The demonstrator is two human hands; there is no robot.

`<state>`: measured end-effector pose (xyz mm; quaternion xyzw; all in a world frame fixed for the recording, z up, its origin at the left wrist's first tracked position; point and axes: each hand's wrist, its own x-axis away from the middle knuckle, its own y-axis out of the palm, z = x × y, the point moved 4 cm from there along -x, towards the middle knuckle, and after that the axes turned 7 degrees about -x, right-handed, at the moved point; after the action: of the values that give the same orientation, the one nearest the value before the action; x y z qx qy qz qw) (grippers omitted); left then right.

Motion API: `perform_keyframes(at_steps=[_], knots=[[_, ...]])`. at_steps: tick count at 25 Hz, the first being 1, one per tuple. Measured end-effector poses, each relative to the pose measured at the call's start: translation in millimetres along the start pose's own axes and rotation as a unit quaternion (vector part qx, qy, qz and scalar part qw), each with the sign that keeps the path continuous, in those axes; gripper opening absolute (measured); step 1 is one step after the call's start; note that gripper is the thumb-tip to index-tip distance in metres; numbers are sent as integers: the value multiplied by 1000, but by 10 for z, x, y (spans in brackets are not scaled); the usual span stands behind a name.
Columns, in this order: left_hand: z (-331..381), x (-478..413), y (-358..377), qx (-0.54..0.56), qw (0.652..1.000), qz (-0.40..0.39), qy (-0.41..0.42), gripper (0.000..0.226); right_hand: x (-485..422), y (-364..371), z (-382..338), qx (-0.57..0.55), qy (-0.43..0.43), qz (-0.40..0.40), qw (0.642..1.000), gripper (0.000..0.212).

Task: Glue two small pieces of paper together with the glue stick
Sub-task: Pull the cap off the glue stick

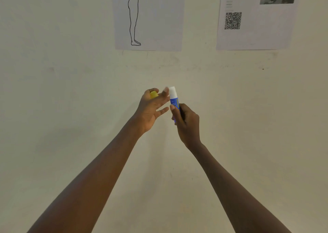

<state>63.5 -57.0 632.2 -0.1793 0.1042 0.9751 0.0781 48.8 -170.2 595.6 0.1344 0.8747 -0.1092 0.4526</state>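
Note:
My right hand (186,122) grips a blue glue stick (174,100) around its lower body and holds it upright, its white top uncovered. My left hand (150,108) is just left of it and pinches the yellow cap (154,94) between thumb and forefinger. The other fingers of that hand are spread toward the stick, one fingertip blurred beside the white top. Both hands are raised in front of a pale wall. No small pieces of paper are in view.
A pale wall (71,90) fills the view. Two printed sheets hang on it: a line drawing of legs (149,17) at top centre and a sheet with a QR code and a photo (257,16) at top right.

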Motion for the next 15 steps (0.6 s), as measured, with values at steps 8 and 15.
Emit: perform_keyframes(at_steps=[8, 15], knots=[[11, 5, 89, -70, 997, 5, 28, 35, 32, 44, 33, -35, 0, -8, 999, 28], [24, -21, 56, 3, 999, 37, 39, 33, 61, -15, 58, -55, 14, 65, 996, 25]])
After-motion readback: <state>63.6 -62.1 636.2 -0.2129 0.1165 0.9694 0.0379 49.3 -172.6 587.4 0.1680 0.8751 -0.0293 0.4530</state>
